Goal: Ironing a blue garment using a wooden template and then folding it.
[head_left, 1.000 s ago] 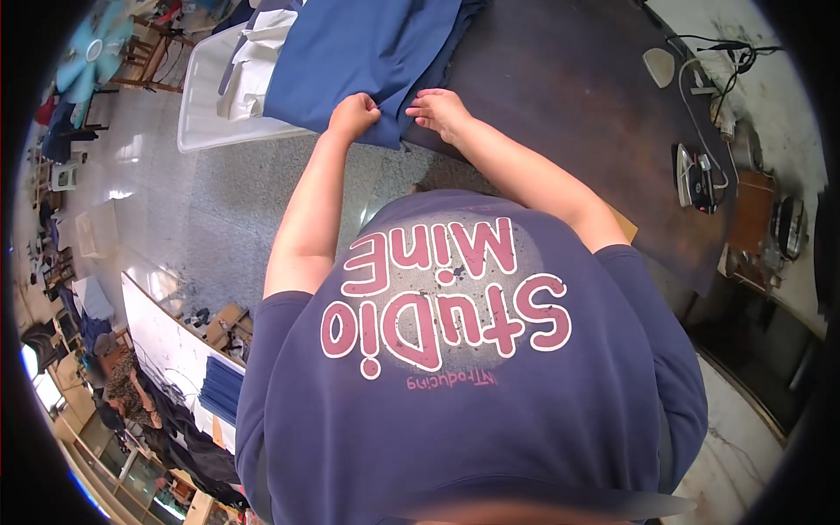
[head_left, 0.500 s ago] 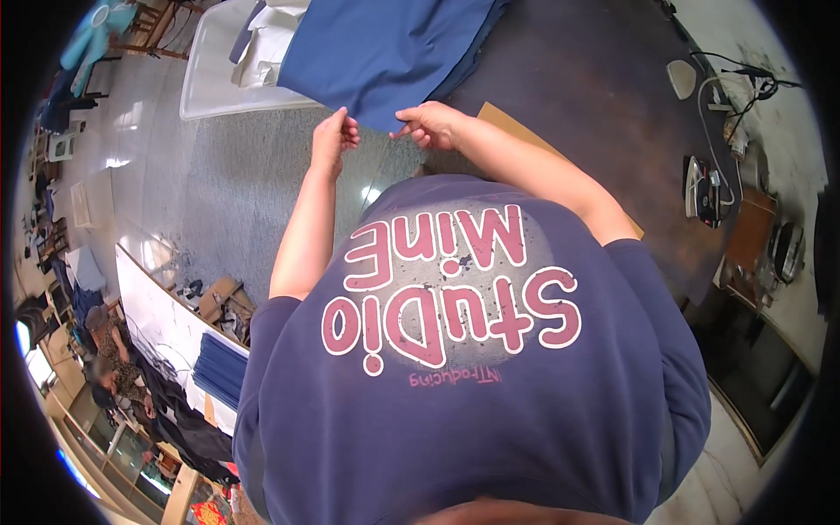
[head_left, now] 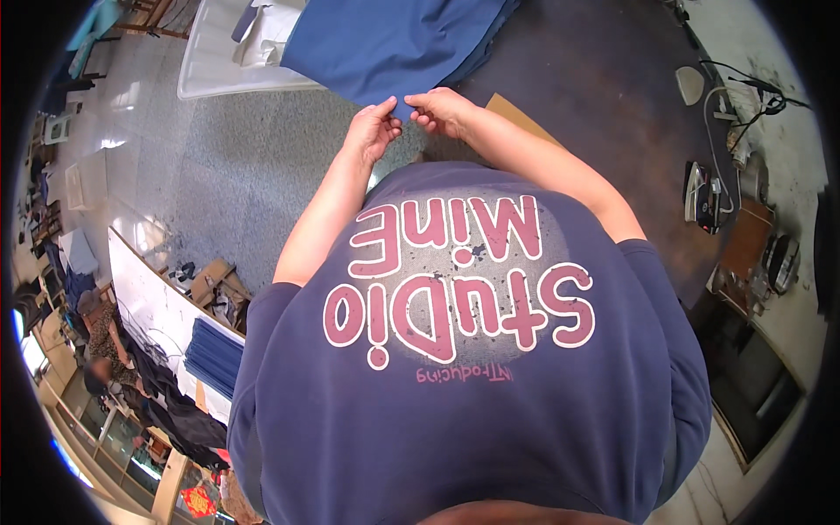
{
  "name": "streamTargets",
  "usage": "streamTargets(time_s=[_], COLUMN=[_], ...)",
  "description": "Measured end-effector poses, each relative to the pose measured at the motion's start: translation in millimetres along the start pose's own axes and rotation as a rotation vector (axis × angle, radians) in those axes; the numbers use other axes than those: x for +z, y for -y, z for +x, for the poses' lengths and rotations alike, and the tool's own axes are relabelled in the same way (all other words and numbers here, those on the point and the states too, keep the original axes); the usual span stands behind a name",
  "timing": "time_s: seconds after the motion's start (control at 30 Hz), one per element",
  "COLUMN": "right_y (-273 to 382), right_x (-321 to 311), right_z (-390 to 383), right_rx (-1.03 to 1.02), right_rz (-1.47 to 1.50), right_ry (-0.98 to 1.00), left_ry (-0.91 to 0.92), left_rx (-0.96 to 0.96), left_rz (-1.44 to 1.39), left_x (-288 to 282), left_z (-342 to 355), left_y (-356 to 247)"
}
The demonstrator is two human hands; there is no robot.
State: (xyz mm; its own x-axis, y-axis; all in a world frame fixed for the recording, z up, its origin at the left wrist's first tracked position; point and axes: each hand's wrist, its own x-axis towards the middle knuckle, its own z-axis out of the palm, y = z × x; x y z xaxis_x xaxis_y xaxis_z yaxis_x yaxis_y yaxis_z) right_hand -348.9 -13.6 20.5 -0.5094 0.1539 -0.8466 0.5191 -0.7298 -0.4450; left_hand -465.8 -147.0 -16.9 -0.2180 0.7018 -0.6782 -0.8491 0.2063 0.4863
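A piece of blue cloth (head_left: pixel 385 48) lies spread over the dark table, and its near corner hangs past the table's edge. At that corner my left hand (head_left: pixel 374 131) is closed in a pinch, thumb and forefinger on the cloth's edge. Just to its right, my right hand (head_left: pixel 439 112) pinches the same edge, the other fingers curled in. Only a small bit of blue shows between the two thumbs. Both forearms reach forward from my dark blue shirt.
The dark tabletop (head_left: pixel 604 122) stretches to the right, with an iron (head_left: pixel 702 197) and cables near its far side. Left of the cloth stands a translucent white bin (head_left: pixel 206 70). A stack of folded blue cloth (head_left: pixel 212 350) sits on a white table at lower left, near people working.
My left hand has moved right and slightly up to the cloth's corner, close beside my right hand. The right hand has shifted a little up and right.
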Motion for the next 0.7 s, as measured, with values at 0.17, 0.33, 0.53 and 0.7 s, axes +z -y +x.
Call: streamTargets(time_s=[0.17,0.33,0.53,0.7], right_y=[-2.3,-2.9,-0.3,1.8], right_x=[0.0,-1.3,-1.8,0.6], right_z=[-0.6,-1.5,-3.9,-5.2], right_rx=[-0.031,-0.022,-0.030,-0.021], right_rz=[-0.006,-0.009,0.044,0.015], right_ry=[0.015,0.018,0.047,0.061], left_ry=[-0.073,-0.105,-0.114,-0.089], left_rx=[0.005,0.011,0.026,0.045], left_rz=[0.003,0.031,0.042,0.027], left_x=[0.5,1.2,4.8,-1.1], left_z=[-2.3,-2.6,-4.1,0.8], left_y=[1.4,4.5,3.0,-0.7])
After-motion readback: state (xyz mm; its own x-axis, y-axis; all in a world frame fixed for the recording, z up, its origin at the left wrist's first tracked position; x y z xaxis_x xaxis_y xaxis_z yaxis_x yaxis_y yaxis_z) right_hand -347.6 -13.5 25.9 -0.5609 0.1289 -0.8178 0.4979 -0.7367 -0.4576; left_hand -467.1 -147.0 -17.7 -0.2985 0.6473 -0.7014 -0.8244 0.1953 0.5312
